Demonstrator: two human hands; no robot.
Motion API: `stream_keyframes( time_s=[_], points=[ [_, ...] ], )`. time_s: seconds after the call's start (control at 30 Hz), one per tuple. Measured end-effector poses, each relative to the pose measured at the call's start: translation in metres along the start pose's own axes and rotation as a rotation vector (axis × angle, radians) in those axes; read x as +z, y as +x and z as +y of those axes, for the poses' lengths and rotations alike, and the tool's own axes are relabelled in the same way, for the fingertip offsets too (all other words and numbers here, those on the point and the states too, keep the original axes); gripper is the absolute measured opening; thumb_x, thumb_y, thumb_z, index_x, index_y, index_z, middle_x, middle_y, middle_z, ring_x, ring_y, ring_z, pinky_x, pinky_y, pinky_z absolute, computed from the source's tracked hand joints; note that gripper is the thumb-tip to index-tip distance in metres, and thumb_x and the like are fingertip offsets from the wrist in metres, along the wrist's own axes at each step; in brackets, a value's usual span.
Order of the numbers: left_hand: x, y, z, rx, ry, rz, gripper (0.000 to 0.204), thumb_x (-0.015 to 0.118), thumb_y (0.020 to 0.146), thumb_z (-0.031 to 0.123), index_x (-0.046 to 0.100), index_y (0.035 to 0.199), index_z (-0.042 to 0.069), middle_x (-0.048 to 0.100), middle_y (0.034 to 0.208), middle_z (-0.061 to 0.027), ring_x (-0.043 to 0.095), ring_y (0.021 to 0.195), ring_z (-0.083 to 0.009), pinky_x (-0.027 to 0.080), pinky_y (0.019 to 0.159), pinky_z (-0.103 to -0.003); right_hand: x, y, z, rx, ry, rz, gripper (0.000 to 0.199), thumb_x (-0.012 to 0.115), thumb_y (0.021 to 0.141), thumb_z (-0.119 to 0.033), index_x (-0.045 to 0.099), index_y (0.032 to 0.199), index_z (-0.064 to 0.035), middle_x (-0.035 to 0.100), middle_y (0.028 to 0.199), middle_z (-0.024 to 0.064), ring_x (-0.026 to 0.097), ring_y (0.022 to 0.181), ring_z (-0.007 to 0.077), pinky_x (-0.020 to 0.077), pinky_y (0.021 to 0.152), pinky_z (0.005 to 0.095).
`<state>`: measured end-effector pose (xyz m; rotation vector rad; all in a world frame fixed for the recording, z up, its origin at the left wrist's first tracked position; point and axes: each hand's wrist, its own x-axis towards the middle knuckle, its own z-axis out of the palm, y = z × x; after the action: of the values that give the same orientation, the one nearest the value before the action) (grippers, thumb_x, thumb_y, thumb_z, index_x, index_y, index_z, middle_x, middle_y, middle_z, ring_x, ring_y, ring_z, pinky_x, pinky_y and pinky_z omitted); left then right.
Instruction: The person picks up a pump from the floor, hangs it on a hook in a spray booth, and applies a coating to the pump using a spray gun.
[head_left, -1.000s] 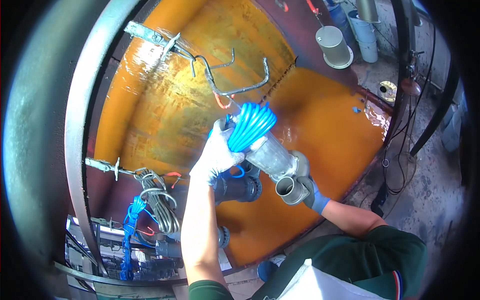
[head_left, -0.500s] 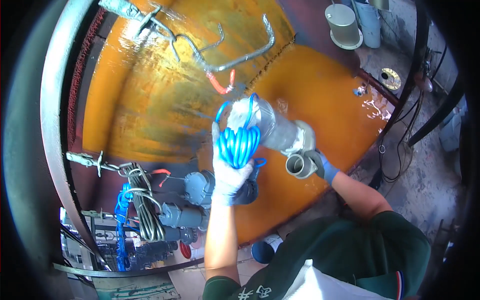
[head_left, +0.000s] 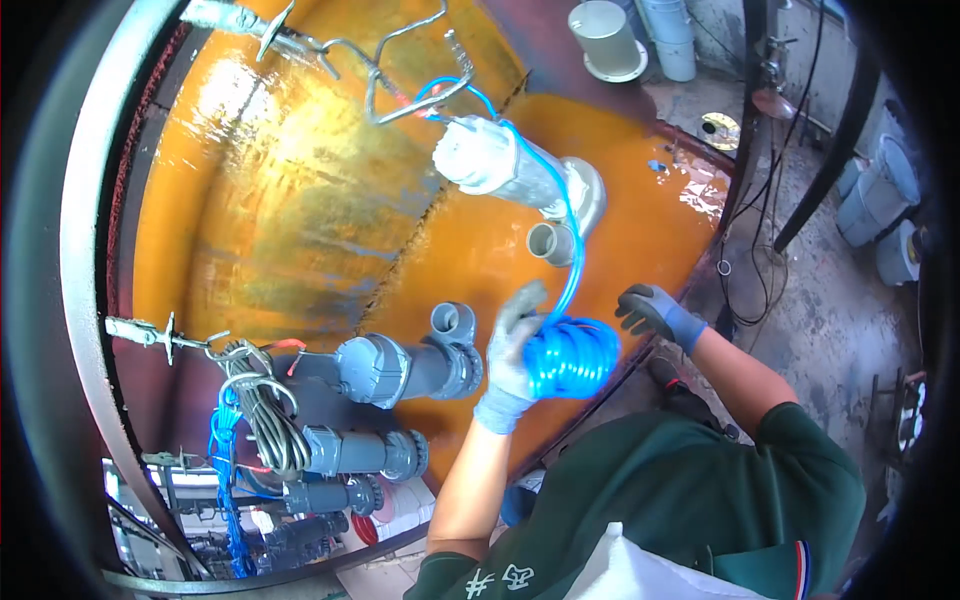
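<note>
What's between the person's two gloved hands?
In the head view, a coil of blue cable lies between them, held by the left hand; the right hand is open and apart from it.

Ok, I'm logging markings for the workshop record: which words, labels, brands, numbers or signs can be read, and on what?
Dark green cloth shirt: white written characters, low in the picture, not copied out here.
Glossy blue coiled cable: any print is too small to read.
No other writing is readable.

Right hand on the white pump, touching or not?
Apart: the head view shows orange surface between the right hand and the white pump.
</note>
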<state>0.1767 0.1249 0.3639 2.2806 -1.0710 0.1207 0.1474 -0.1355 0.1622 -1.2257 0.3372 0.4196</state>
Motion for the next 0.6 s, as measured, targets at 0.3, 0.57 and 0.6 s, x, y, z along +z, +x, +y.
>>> stream_keyframes(
  time_s=[0.3,0.57,0.6],
  points=[
    [0.062,0.022,0.076,0.547,0.005,0.057,0.033,0.08,0.075,0.021,0.071,0.106,0.015,0.061,0.134,-0.0128,0.056,0.127,-0.042,0.046,0.103,-0.06,0.03,-0.109,0.015,-0.446,0.135,-0.362,0.033,0.046,0.11,-0.02,0.053,0.14,-0.0087,0.059,0.131,0.0083,0.057,0.12,0.0144,0.0491,0.105,0.0316],
    [0.061,0.015,0.104,0.563,0.253,0.192,0.043,0.076,0.078,0.022,0.072,0.12,0.03,0.061,0.136,-0.0093,0.053,0.129,-0.0409,0.042,0.106,-0.059,0.03,-0.163,-0.062,-0.265,1.103,-0.441,0.044,0.063,0.1,-0.034,0.059,0.134,-0.0058,0.068,0.122,0.0146,0.068,0.111,0.0291,0.0553,0.101,0.0445],
    [0.058,0.015,0.105,0.514,0.289,0.224,0.047,0.078,0.078,0.021,0.071,0.124,0.03,0.061,0.135,-0.0126,0.054,0.127,-0.0418,0.042,0.107,-0.058,0.029,-0.149,-0.06,-0.308,1.151,-0.425,0.043,0.069,0.096,-0.032,0.062,0.13,-0.006,0.071,0.114,0.015,0.07,0.104,0.031,0.0573,0.097,0.0463]
  ],
)
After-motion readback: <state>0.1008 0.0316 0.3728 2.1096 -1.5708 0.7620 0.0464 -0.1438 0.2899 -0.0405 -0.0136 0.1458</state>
